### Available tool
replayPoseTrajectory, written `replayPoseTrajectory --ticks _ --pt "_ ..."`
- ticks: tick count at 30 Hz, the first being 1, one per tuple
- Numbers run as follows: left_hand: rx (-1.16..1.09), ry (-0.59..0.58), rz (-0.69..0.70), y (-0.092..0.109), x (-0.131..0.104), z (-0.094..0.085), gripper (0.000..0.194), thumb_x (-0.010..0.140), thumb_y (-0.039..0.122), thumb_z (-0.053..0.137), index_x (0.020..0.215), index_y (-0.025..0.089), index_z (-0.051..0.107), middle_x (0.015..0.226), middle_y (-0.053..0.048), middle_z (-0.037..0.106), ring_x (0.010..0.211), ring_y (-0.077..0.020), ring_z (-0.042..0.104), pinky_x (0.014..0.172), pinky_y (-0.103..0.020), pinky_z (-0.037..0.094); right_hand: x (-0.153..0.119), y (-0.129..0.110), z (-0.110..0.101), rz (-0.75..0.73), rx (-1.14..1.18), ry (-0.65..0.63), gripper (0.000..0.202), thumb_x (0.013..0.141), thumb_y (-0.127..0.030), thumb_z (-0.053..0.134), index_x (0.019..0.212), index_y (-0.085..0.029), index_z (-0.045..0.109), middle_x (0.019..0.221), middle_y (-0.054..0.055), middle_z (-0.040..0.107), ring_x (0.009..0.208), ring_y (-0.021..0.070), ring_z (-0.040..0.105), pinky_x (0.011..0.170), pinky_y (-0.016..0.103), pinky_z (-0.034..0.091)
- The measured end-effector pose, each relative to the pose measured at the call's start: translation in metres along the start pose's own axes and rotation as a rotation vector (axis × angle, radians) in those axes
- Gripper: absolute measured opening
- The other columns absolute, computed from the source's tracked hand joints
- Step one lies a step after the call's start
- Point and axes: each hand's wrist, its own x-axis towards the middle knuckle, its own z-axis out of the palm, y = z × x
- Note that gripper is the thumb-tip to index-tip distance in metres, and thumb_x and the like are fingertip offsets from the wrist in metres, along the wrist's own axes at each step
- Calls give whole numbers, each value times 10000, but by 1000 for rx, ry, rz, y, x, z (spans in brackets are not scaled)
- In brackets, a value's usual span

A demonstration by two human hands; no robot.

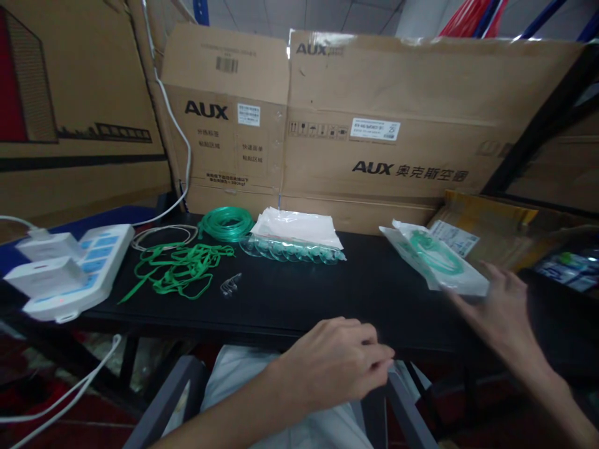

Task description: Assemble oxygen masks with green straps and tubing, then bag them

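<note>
My left hand (339, 362) is in front of the black table's front edge, above my lap, back of the hand up. Its fingers are curled together, and whatever may be inside them is hidden. On the right, my right hand (505, 308), a little blurred, has thumb and fingers spread at the near right corner of a clear-and-white pouch (461, 284). Coiled pale green tubing (435, 252) shows inside this pouch. Whether the hand touches the pouch, I cannot tell. A stack of white-backed packages (299, 227) with clear green plastic parts (299, 251) lies mid-table.
Left of the stack lie a green tubing coil (228, 223), tangled green straps (180, 268), a pale cord loop (163, 236) and small metal-looking strips (231, 285). A power strip (105, 249) with chargers occupies the left. Cardboard (374, 81) walls the back; an opened box (491, 218) stands right.
</note>
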Motion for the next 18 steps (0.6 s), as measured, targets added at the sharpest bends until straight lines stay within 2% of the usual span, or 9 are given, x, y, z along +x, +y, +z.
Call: replayPoseTrajectory --ticks 1,3,5,7,10,13,15,18 --pt "-1 0 0 0 0 1 247 1038 271 474 1063 190 705 912 0 707 817 -143 650 736 -270 512 5 -1 3 -76 -21 -30 789 911 -572 494 1506 -76 344 1489 313 396 1426 450 356 1096 576 401" --pt "-5 8 -9 0 0 2 243 1033 270 482 1058 193 711 896 1 706 807 -145 652 731 -269 516 16 -7 10 -143 -100 -152 786 920 -588 483 1522 -107 332 1539 300 334 1435 461 327 1088 601 379" --pt "-14 10 -20 -1 -1 1 236 1028 272 493 1064 197 714 897 0 708 811 -144 656 731 -269 522 27 -16 17 -120 -163 -257 745 940 -590 458 1476 -76 394 1486 325 393 1355 484 423 1025 618 413" --pt "-16 6 -35 -1 -1 -1 236 1026 269 497 1070 197 717 909 -4 715 823 -144 665 737 -270 531 36 -26 22 -97 -192 -315 611 971 -517 438 1345 -40 519 1348 349 508 1224 498 533 940 639 440" --pt "-15 -9 -60 -3 -1 -4 224 1015 263 519 1068 195 726 915 -5 722 830 -146 675 741 -270 545 46 -38 24 -112 -187 -358 375 994 -314 399 1152 -63 628 1126 323 625 1029 457 639 810 604 467" --pt "-25 -10 -86 -4 -1 -7 203 999 257 546 1060 203 732 908 3 722 824 -144 681 720 -262 549 54 -46 20 -129 -156 -387 324 979 -170 359 1079 -87 655 1021 292 658 903 398 680 713 507 470" --pt "-30 -7 -97 -5 -1 -7 201 996 257 550 1058 209 735 903 8 722 820 -143 684 706 -260 549 58 -52 16 -136 -126 -392 299 965 -137 381 1050 -98 664 988 272 665 860 371 689 675 457 457" --pt "-26 -12 -101 -5 -1 -7 202 997 264 552 1060 214 737 909 9 725 828 -148 687 698 -262 550 63 -59 11 -139 -53 -377 248 984 -207 439 1001 -131 674 948 219 672 827 324 695 660 401 434"
